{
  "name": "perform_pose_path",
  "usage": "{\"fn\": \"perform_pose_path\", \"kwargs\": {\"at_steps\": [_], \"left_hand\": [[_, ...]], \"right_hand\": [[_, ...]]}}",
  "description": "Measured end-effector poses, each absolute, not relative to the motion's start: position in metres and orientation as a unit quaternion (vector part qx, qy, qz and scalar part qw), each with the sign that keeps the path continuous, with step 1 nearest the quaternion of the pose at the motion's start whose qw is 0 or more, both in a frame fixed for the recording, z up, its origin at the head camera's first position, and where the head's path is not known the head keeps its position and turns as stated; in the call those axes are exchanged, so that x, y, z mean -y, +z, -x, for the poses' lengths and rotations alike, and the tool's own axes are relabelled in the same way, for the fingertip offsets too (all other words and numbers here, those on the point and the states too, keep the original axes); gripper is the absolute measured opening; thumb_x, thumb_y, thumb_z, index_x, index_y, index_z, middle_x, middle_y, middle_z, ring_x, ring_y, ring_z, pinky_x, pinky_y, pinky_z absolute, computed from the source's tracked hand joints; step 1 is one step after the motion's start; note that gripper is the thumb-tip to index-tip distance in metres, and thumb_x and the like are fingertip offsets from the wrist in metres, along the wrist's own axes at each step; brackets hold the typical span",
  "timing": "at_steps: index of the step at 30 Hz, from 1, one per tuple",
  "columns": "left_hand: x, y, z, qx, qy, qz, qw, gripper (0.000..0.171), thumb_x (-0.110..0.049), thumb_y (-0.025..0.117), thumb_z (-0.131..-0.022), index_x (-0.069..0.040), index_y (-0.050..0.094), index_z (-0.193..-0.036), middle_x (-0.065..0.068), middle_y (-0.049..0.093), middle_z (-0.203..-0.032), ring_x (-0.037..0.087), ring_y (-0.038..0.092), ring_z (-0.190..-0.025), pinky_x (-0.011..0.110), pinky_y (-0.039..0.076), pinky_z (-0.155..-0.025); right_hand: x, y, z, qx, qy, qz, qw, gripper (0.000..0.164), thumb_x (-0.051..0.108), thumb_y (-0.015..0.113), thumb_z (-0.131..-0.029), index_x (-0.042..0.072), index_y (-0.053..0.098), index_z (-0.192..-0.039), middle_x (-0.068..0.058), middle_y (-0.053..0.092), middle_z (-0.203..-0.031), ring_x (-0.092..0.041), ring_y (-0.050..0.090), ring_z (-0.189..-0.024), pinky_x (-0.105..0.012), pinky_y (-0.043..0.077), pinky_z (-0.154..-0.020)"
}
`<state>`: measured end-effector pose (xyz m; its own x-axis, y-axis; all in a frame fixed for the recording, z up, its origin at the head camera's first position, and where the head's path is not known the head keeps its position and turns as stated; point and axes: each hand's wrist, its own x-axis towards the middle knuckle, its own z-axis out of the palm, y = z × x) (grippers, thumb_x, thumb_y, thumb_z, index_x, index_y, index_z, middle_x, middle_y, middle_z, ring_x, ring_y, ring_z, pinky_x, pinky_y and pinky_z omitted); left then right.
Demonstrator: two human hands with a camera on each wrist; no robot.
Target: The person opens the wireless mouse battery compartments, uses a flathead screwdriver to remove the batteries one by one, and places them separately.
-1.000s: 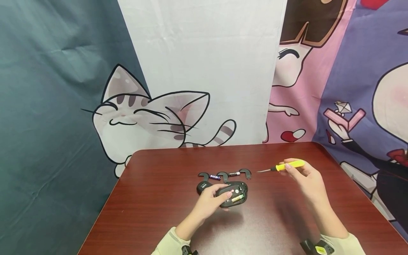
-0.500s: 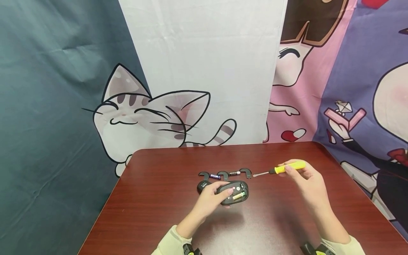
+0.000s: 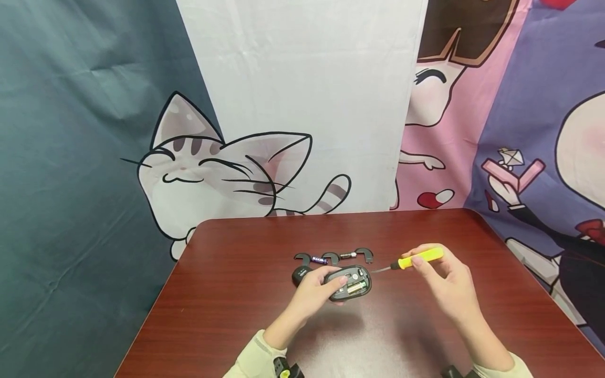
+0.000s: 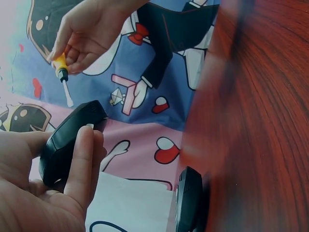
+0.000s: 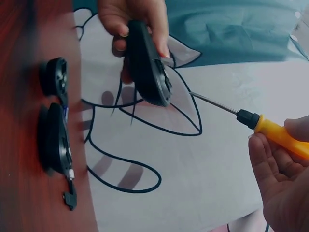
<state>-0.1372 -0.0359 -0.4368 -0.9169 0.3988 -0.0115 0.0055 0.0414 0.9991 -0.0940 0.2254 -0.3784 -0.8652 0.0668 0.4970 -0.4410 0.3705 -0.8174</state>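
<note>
My left hand [image 3: 312, 293] grips a black computer mouse [image 3: 365, 282], underside up, thumb across it. Its battery bay is uncovered, with a battery [image 3: 357, 287] lying inside. In the left wrist view the mouse [image 4: 65, 137] is side-on between thumb and fingers. My right hand [image 3: 449, 286] pinches a yellow-handled screwdriver [image 3: 420, 258] that points left. In the head view its tip overlaps the space right beside the mouse's far right edge; the right wrist view shows the screwdriver [image 5: 277, 135] tip apart from the mouse [image 5: 142, 67].
Two more mice rest on the table [image 3: 227, 294]: one mouse [image 5: 54, 77] and another mouse [image 5: 58, 140], mostly hidden behind the held one in the head view. Behind them are three curved black covers, including a cover [image 3: 365, 254], and two batteries, a blue one [image 3: 319, 260] and another battery [image 3: 348, 255].
My right hand has moved left and slightly nearer, bringing the screwdriver tip close to the mouse. My left hand has shifted the mouse slightly up and right.
</note>
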Motion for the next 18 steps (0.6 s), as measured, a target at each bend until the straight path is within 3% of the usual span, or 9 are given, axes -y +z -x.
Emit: {"fn": "perform_pose_path", "kwargs": {"at_steps": [7, 13, 18], "left_hand": [[0.033, -0.437, 0.139, -0.715, 0.669, -0.139, 0.148, 0.036, -0.023, 0.062, -0.090, 0.001, 0.057, -0.117, 0.013, 0.067, -0.093, 0.019, 0.067, -0.070, 0.041, 0.060, -0.064], [0.033, -0.436, 0.137, -0.716, 0.668, -0.136, 0.148, 0.039, -0.029, 0.064, -0.089, -0.002, 0.058, -0.116, 0.012, 0.068, -0.091, 0.020, 0.068, -0.068, 0.046, 0.059, -0.066], [0.033, -0.437, 0.136, -0.718, 0.666, -0.135, 0.147, 0.040, -0.032, 0.064, -0.089, -0.002, 0.058, -0.115, 0.011, 0.067, -0.090, 0.020, 0.068, -0.067, 0.050, 0.058, -0.068]], "right_hand": [[-0.211, -0.384, 0.089, 0.808, 0.475, -0.184, 0.296, 0.027, -0.005, 0.069, -0.079, 0.011, 0.064, -0.099, 0.001, 0.068, -0.089, -0.003, 0.063, -0.081, -0.009, 0.052, -0.076], [-0.204, -0.388, 0.086, 0.824, 0.422, -0.188, 0.328, 0.030, -0.002, 0.073, -0.075, 0.016, 0.065, -0.097, 0.007, 0.067, -0.087, 0.002, 0.060, -0.081, -0.005, 0.047, -0.078], [-0.199, -0.391, 0.085, 0.825, 0.392, -0.190, 0.359, 0.032, -0.002, 0.075, -0.072, 0.015, 0.065, -0.097, 0.009, 0.066, -0.086, 0.004, 0.058, -0.078, -0.006, 0.047, -0.072]]}}
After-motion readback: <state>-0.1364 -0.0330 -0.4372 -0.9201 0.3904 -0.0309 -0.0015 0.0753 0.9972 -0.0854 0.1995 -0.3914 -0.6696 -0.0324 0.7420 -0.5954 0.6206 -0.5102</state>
